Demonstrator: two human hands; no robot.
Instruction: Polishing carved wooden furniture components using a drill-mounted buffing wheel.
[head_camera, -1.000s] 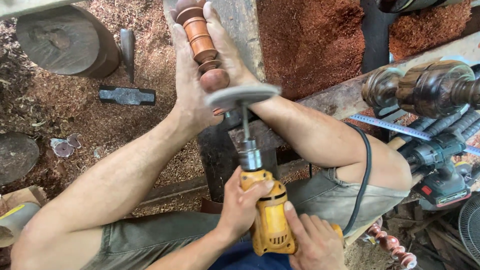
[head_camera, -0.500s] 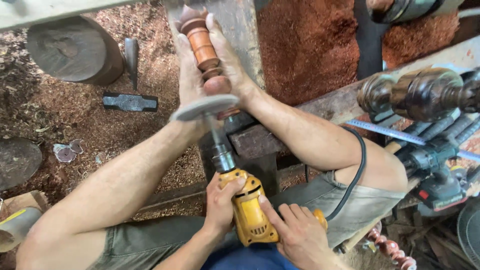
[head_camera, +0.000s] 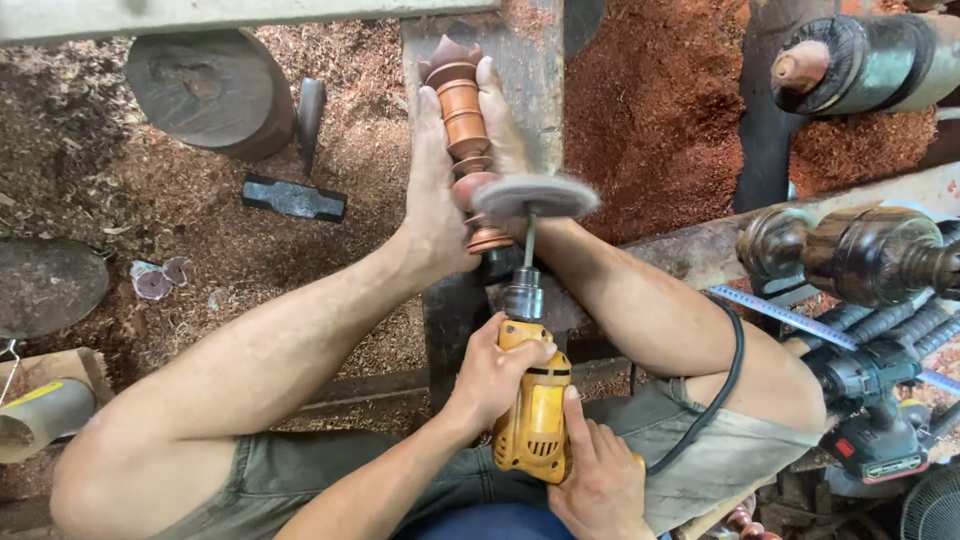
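Sawdust and reddish shavings (head_camera: 650, 110) cover the floor all around where you sit.

Nearest to you, both of your hands are closed on a yellow electric drill (head_camera: 533, 420). Your right hand (head_camera: 600, 485) wraps its rear end, and your left hand (head_camera: 490, 378) grips the body just behind the chuck. A black cord (head_camera: 722, 390) loops away over your right thigh.

The drill points away from you, and its shaft carries a grey buffing disc (head_camera: 535, 195), blurred as if spinning. The disc sits against the lower part of a turned wooden spindle (head_camera: 463, 105). That spindle stands roughly upright, clamped between your two bare feet (head_camera: 432, 200) in front of a grey post (head_camera: 530, 60).

To your right lie a cordless drill (head_camera: 868, 395), a steel rule (head_camera: 790, 320) and a dark turned piece (head_camera: 850, 250).

Farther off on the left, a hammer head (head_camera: 293, 198) rests in the shavings, with a round wood block (head_camera: 215, 90) beyond it.
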